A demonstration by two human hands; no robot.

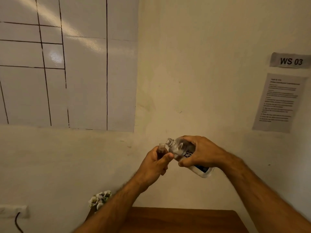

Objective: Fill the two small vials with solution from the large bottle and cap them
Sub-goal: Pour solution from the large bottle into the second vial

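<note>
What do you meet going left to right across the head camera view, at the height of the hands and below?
Wall socket → white flowers → left hand gripping the small vial → large bottle, uncapped and tilted toward the vial → right hand gripping it.

1. A plain indoor workstation, more like a makeshift lab or training room than a home; the cream wall (202,64) is bare and scuffed.
2. A printed sign (290,61) reads "WS 03"; just below it hangs a typed instruction sheet (279,102), its text too small to read.
3. A large white chart (84,64) ruled with dark lines covers the wall's left side.
4. A wooden table (185,219) stands against the wall; a wall socket (14,211) with a cord sits low at left.
</note>
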